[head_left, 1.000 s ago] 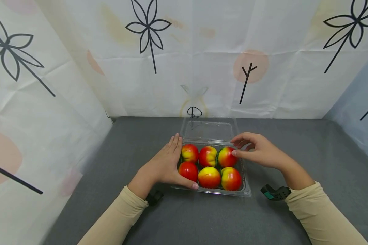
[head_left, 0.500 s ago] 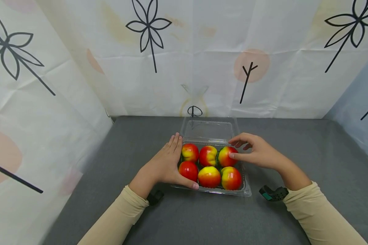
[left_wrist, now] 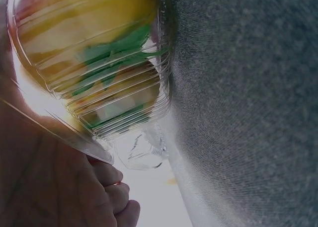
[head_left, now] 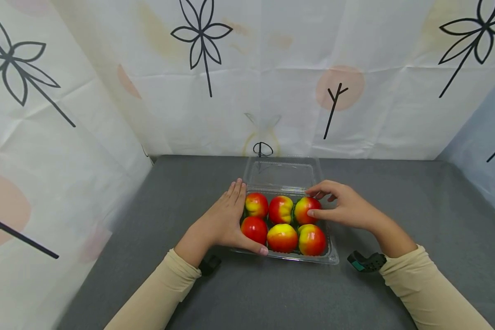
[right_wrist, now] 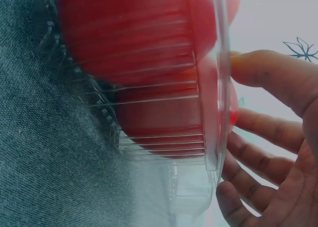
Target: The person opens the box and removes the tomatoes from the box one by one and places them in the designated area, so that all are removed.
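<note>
resting on grey cloth, a clear ribbed plastic clamshell tray [head_left: 332,256] holds six round red-and-yellow peaches [head_left: 283,238].
its thin lid [head_left: 281,174] lies flat on the far side. the left hand [head_left: 220,224] lies along the tray's left wall, fingers straight, thumb on the near rim. the right hand [head_left: 346,208], loosely curled, thumb touching the far right peach [head_left: 303,208], has slid slightly left since a second ago. the grey table [head_left: 396,183] looks felt-like; creased printed sheets [head_left: 272,68] stand behind.
</note>
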Demonstrator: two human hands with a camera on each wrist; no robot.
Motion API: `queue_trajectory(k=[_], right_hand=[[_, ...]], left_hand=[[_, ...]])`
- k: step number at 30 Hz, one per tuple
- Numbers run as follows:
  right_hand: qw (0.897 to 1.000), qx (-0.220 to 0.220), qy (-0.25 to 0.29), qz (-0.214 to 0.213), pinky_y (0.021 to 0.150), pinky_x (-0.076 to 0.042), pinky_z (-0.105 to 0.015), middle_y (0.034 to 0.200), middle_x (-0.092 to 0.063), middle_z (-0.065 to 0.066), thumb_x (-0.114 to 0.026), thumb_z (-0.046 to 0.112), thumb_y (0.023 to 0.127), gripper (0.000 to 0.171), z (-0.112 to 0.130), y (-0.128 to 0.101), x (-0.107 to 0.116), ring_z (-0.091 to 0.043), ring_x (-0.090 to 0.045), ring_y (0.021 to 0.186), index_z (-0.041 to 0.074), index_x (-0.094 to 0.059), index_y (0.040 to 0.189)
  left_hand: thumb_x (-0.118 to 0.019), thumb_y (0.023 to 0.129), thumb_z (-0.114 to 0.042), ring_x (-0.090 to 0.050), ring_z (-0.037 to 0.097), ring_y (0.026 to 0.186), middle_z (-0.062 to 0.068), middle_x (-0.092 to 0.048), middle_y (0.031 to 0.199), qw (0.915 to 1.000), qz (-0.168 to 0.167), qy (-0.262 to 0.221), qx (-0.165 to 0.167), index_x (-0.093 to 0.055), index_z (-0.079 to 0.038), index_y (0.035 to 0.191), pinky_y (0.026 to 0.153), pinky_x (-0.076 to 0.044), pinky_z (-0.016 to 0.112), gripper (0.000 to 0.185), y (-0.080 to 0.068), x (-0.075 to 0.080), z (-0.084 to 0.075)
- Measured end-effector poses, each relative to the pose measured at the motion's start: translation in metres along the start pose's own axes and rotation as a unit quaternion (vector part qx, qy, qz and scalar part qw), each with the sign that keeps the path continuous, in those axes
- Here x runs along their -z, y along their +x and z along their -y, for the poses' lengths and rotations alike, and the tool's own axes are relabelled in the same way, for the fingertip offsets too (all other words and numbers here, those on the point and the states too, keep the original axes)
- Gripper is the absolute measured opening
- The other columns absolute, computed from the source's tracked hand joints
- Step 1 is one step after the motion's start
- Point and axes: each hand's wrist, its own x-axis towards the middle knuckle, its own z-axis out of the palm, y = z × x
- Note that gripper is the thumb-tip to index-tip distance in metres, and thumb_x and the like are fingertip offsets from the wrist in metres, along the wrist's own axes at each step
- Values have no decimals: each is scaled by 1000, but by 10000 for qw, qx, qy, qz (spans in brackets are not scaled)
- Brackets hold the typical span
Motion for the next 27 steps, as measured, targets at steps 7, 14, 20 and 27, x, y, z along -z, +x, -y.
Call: queue_trajectory(k=[7,14,20,27], right_hand=[[9999,39,-100,25,93,-54,-50,128,-69,-5,-89,24,88,48,0,0,-3,-23,-62,109,11,-72,130],[9999,38,-122,72,94,-52,-50,127,-69,-5,-91,24,86,51,1,0,-4,-22,-61,109,11,-71,131],[9999,88,-106,65,93,-52,-51,127,-69,-5,-90,23,86,50,3,0,-4,-23,-61,109,10,-72,130],[9999,121,-93,44,93,-52,-52,127,-69,-4,-90,23,87,48,2,-1,-2,-22,-61,108,12,-72,130]], left_hand=[[-69,64,-95,5,33,168,13,6,180,10000,-44,-4,-10,0,-5,171,135,-12,51,155,1,-1,1],[-69,64,-95,6,33,168,13,6,180,10000,-62,-20,-5,-1,-5,171,135,-12,52,155,2,-2,2],[-70,65,-94,6,33,168,13,6,180,10000,-37,-18,2,-1,-4,171,135,-12,52,155,1,-1,1],[-70,65,-93,6,34,168,13,6,180,10000,-24,-42,13,-1,-5,171,135,-12,52,154,0,0,1]])
